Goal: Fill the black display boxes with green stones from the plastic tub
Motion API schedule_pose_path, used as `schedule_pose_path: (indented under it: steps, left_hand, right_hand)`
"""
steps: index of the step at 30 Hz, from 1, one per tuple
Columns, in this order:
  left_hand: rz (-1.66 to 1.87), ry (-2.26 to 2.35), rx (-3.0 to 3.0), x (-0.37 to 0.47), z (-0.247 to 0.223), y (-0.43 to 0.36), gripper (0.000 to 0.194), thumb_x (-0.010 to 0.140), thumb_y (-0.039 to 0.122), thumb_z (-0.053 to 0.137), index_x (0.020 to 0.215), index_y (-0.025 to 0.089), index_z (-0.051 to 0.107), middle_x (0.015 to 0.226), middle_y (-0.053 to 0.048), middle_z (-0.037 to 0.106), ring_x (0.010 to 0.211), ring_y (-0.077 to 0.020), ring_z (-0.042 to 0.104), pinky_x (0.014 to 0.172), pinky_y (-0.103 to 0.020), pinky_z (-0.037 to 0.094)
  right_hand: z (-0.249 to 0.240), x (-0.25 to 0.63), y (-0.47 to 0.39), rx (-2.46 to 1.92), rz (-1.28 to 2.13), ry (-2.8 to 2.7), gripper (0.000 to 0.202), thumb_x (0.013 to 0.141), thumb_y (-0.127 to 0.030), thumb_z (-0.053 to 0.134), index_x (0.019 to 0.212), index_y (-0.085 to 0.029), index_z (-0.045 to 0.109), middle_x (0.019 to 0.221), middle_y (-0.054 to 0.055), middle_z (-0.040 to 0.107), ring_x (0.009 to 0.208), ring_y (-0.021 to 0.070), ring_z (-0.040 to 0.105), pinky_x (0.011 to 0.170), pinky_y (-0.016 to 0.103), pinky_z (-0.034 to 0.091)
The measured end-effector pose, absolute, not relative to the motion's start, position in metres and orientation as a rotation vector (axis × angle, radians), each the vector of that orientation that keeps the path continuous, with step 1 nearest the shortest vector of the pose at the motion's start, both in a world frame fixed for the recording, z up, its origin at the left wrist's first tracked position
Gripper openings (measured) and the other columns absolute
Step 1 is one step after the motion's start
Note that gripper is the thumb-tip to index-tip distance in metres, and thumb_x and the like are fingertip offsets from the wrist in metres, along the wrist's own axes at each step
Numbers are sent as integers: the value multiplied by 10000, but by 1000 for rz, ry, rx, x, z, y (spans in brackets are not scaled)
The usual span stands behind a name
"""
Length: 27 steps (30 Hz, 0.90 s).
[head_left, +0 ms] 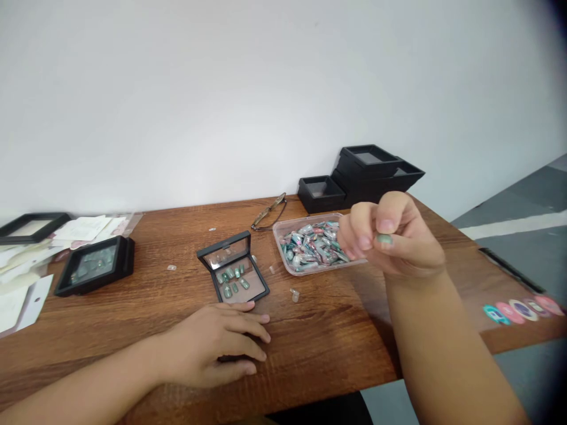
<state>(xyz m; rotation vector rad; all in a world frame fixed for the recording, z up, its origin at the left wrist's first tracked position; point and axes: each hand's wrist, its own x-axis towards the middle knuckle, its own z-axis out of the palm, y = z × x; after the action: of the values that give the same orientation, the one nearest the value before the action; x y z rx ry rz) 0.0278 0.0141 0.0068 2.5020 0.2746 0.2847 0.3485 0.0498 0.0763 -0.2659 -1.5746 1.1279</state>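
From where I stand, I see a small green false nail [383, 239] raised above the table [146, 319], in front of the person. The right hand [398, 236] is clamped on it, with thumb and forefinger pressed together and the other fingers curled. The left hand [217, 343] lies palm down on the table, its fingers a little apart. Its fingertips are next to the front edge of an open black case [256, 283]; whether they touch it, I cannot tell. Inside this case lie several green nails [227, 291], in uneven rows. Behind the right hand, and partly covered by it, is a clear plastic tub [287, 268], filled with many shiny nails [310, 245]. Some small transparent pieces [295, 297] are between the case and the tub. Farther back are eyeglasses [269, 211] and stacked black boxes [370, 171]. At the left stands a closed black box [121, 260], near white cards [84, 227]; at the right, round stickers [524, 310].
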Motion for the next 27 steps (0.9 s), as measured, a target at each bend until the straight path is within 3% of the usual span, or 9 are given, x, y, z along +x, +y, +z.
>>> schedule_pose_path:
  steps: [11,16,22,27]
  left_hand:
    - [304,264,2505,29,8,14,194,963,274,619,1136,241,699,1255,-17,731,1315,-186,613,1222,-348,395]
    - [316,259,2482,29,6,14,191,981,318,598,1105,227,710,1234,-23,743,1312,-186,615,1222,-336,391]
    - [361,254,2463,28,2,14,192,991,313,579,1098,220,709,1250,-19,737,1340,-171,591,1248,-325,348]
    - [392,232,2468,29,0,14,195,988,314,578,1086,213,713,1231,-27,742,1337,-180,594,1262,-341,342]
  right_hand:
    - [77,348,46,-307,1130,-1554,91,861,-224,719,853,-263,637,661,-23,570,517,118,527,444,261,424]
    - [73,341,42,-525,1066,-1675,77,866,-230,716,874,-268,650,719,3,639,612,155,588,541,302,467]
    - [58,285,36,-843,463,-2185,98,808,-106,651,821,-200,627,705,-23,651,603,108,568,586,252,426]
    - [41,255,31,-944,38,-2435,121,867,-141,557,791,-188,639,725,0,686,648,144,598,601,286,355]
